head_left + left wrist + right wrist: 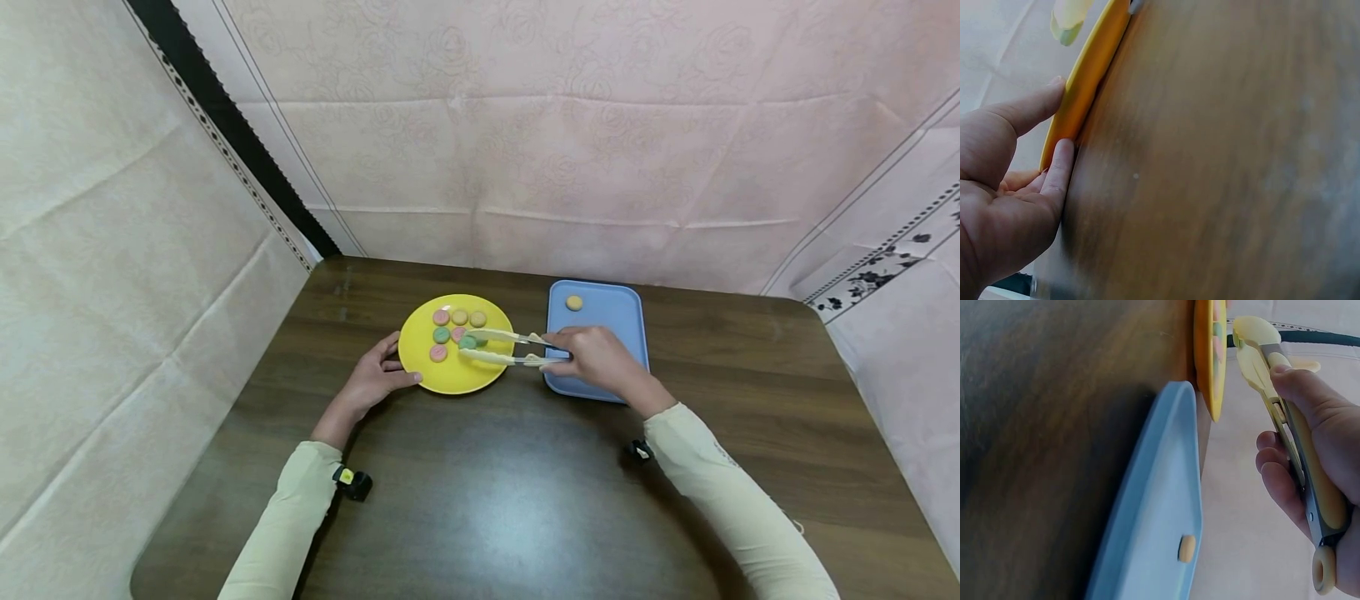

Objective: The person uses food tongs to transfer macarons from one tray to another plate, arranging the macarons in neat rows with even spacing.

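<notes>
My left hand (377, 373) pinches the near-left rim of the yellow plate (487, 377), thumb on one side and fingers on the other. Pink, cream and green small round cookie-like pieces lie on that plate, among them a pink one (438, 353) and a cream one (477, 319). A pair of cream tongs (495, 358) is in my right hand (596, 358), its arms pointing left over the plate. Between the tong tips is a green round piece (468, 342); in the right wrist view the tips (1254, 331) stand above the plate.
Right of the plate sits a blue rectangular tray (618, 312), partly under my right hand, with one cream round piece (573, 302) near its far left corner. Both stand on a brown wooden table (480, 500). Light patterned cloth (525, 158) hangs behind the table.
</notes>
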Demonstrator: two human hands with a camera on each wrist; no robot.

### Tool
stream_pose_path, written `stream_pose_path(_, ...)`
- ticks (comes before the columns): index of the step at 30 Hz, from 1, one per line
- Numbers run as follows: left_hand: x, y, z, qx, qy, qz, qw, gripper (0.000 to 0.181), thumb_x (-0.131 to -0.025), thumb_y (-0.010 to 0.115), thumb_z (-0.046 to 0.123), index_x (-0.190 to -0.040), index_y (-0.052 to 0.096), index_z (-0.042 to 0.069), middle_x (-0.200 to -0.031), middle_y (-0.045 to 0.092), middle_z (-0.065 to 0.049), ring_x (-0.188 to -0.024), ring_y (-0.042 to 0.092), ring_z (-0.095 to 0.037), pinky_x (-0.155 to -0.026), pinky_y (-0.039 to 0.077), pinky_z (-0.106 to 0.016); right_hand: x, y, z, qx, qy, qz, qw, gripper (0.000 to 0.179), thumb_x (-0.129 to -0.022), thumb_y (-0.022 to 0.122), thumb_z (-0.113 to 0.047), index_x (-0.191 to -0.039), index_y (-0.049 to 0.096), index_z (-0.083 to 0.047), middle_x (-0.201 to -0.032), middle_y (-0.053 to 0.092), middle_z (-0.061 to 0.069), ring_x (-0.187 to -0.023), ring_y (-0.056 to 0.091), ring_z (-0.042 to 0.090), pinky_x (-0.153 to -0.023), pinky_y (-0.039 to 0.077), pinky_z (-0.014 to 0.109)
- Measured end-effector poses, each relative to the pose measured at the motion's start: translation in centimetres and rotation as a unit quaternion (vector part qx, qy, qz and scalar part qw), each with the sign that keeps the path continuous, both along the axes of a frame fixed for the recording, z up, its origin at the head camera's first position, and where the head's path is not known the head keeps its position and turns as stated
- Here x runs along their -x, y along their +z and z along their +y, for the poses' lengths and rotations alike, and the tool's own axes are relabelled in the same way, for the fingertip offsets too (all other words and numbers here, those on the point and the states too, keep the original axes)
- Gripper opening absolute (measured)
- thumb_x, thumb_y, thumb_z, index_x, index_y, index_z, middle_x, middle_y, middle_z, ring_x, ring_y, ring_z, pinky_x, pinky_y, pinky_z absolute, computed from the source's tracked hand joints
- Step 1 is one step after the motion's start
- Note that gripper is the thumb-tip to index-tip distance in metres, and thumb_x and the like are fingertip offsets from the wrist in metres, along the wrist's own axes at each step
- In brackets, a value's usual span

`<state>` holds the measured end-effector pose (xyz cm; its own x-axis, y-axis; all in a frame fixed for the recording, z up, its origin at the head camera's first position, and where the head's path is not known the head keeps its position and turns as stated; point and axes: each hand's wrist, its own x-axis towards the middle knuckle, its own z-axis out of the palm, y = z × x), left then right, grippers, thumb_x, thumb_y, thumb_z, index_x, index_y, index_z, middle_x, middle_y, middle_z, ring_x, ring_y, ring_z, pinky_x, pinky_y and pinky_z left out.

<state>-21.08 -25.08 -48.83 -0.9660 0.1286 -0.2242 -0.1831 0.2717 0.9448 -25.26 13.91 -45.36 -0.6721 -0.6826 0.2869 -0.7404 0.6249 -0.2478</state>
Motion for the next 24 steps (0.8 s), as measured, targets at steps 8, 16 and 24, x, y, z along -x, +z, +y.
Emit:
stream_pose_path(8,0.1,-0.1,0.0,-0.001,-0.002,0.001,1.0,0.094,-0.089,0.079,0.006,-0.162,0.021,0.004,-0.157,0.04,-0.02,-0.125,0.055,-0.037,-0.085,0.054,-0.025,0.0,-0.5,-0.9,-0.013,-0.008,-0.015,0.9998,0.048,-0.087,0.082,-0.037,-0.121,0.075,-0.004,-0.107,0.077,0.009,-0.091,0.073,0.021,-0.077,0.059,0.041)
stream_pose_path(16,0.0,-0.1,0.0,-0.005,-0.005,0.006,1.0,0.094,-0.089,0.079,0.005,-0.162,0.021,0.004,-0.157,0.04,-0.021,-0.125,0.055,-0.038,-0.084,0.055,-0.025,0.2,-1.0,-1.3,-0.019,-0.003,-0.014,0.9997,0.05,-0.087,0.082,-0.036,-0.122,0.074,-0.002,-0.103,0.077,0.01,-0.086,0.072,0.022,-0.074,0.059,0.042)
stream_pose_path(24,-0.1,0.0,0.0,-0.003,-0.005,0.007,1.0,0.094,-0.089,0.079,0.006,-0.162,0.02,0.004,-0.158,0.039,-0.02,-0.124,0.055,-0.038,-0.084,0.054,-0.025,0.1,-0.5,-0.8,0.001,-0.006,-0.021,0.9998,0.048,-0.088,0.082,-0.035,-0.123,0.074,-0.003,-0.106,0.077,0.011,-0.09,0.073,0.023,-0.076,0.059,0.043)
